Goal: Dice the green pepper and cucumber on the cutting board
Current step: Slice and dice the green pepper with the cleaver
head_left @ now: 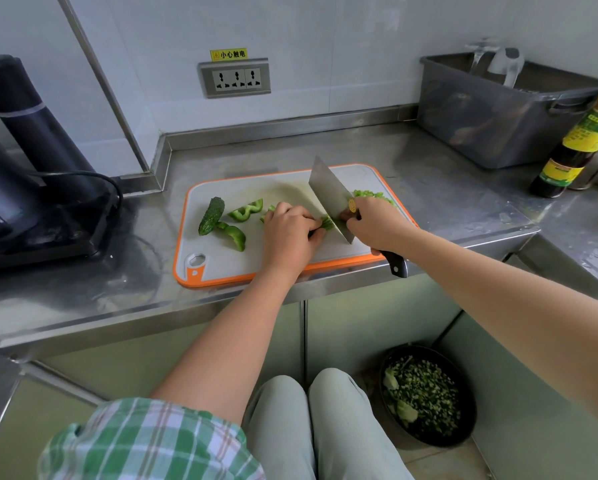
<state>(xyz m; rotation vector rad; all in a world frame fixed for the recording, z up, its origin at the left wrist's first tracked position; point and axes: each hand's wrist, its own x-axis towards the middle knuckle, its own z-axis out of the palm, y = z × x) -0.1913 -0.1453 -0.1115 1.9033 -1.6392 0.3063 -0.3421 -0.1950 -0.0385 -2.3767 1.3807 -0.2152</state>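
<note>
A white cutting board with an orange rim lies on the steel counter. My left hand holds down a bundle of green pepper strips with curled fingers. My right hand grips the handle of a cleaver, whose blade stands against the strips' cut ends. A cucumber piece lies at the board's left, with two green pepper pieces beside it. A pile of diced green bits sits behind my right hand.
A dark appliance with a cable stands at left. A grey plastic tub and a sauce bottle sit at the right rear. A wall socket is behind the board. A black bin with green scraps stands on the floor.
</note>
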